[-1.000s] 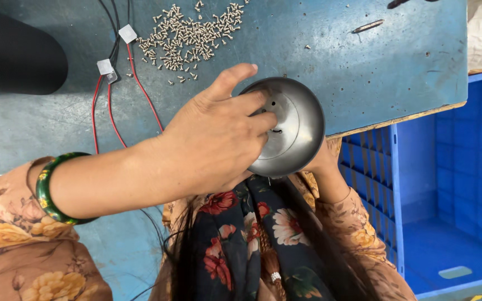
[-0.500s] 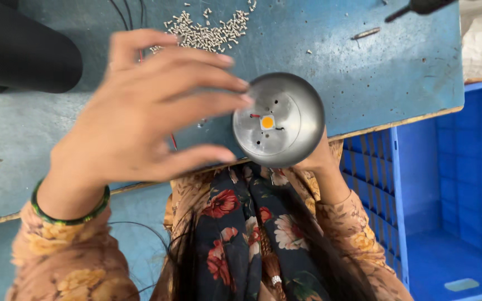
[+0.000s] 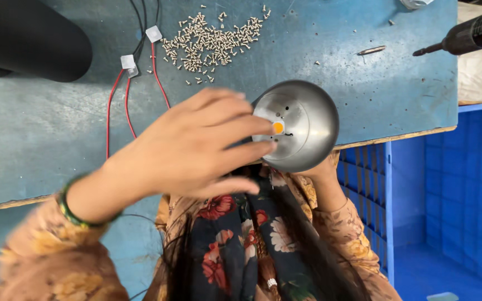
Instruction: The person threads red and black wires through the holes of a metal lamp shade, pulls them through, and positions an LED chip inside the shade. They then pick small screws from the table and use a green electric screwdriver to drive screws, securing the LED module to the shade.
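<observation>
A round, silver metal reflector bowl (image 3: 302, 125) is held at the near edge of the blue desk (image 3: 57, 128), its open side turned up toward the camera. A small orange-yellow disc (image 3: 278, 127) is seen at the centre of its flat bottom, with a few small holes around it. The bowl is supported from below by the right hand (image 3: 323, 170), of which only part of the palm and the wrist show beneath the rim; its grip is hidden by the bowl, so how the fingers lie cannot be told, though the bowl is plainly carried by it.

The left hand (image 3: 188, 147) is stretched across from the left, blurred, with the fingers (image 3: 235, 125) spread apart and nothing clamped in them. The fingertips are placed over the left rim of the bowl, reaching toward its inside; whether the metal is touched cannot be told. A green bangle (image 3: 68, 206) is worn on that wrist, above a floral sleeve.

Farther back on the desk, a scattered heap of small silver screws (image 3: 213, 39) is spread. Just left of it, red and black wires (image 3: 126, 95) with small white connectors are laid. A large black cylinder (image 3: 29, 39) is placed at the far left corner. A loose driver bit (image 3: 371, 51) lies toward the right, and a powered screwdriver (image 3: 470, 33) is seen at the upper right edge. A blue plastic crate (image 3: 447, 195) stands beside the desk on the right.
</observation>
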A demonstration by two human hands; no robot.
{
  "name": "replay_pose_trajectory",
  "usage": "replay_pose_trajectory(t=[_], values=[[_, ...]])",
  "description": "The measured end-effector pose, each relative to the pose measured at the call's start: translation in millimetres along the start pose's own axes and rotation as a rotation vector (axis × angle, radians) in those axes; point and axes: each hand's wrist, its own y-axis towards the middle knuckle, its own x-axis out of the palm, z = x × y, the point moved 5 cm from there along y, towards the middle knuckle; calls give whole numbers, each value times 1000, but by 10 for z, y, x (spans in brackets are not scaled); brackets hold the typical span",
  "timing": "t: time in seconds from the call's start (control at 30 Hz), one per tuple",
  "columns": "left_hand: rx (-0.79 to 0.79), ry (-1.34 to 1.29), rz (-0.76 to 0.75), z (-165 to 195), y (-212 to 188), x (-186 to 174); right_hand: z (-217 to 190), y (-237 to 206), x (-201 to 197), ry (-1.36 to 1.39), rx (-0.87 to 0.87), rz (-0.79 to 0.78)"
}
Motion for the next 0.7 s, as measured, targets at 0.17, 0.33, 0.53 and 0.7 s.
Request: replay_pose_trajectory(t=[0.17,0.33,0.53,0.7], values=[[169,60,-149,-6,432,-73,4,40,-17,-31,-77,54],[87,8,-410,-156,730,371,100,46,-54,-258,-189,141],[-45,98,-682,-305,720,897,163,97,-35,-291,-213,133],[-18,70,-561,-276,701,882,152,74,-15,-263,-254,165]])
